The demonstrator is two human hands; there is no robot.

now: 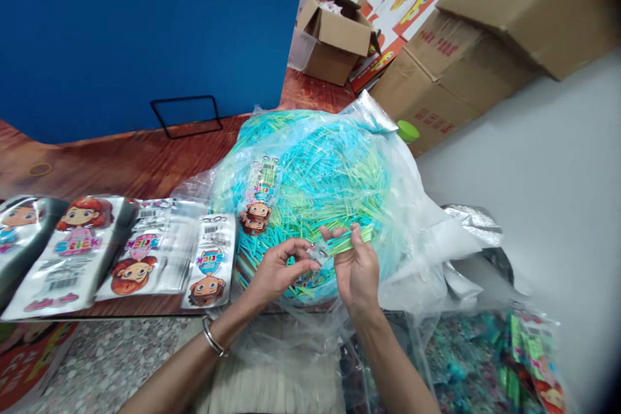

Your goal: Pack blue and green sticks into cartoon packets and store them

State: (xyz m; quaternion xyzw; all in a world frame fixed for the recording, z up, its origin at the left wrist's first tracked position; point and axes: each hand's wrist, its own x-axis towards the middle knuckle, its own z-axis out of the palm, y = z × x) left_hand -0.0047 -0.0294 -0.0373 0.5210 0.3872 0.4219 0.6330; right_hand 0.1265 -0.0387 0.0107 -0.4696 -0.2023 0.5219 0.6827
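Between the two hands a small glossy packet is mostly covered by fingers, so its print is hard to make out. The left hand pinches its edge with thumb and forefinger. The right hand has its fingers clenched around a thin bundle of green sticks, whose ends meet the packet's mouth. Both hands hover over the near side of a large crumpled clear plastic bag, which lies open on the wooden worktop. It is heaped with slim blue and green sticks. One printed pouch lies on top of that heap.

To the left, flat silvery pouches with cartoon faces lie overlapping in a row. The outermost is cut off by the frame edge. A metal bangle circles the left wrist. At lower right, more filled packets show blurred through plastic. Brown cardboard boxes are stacked behind the bag, with one open box beyond it whose contents cannot be told.
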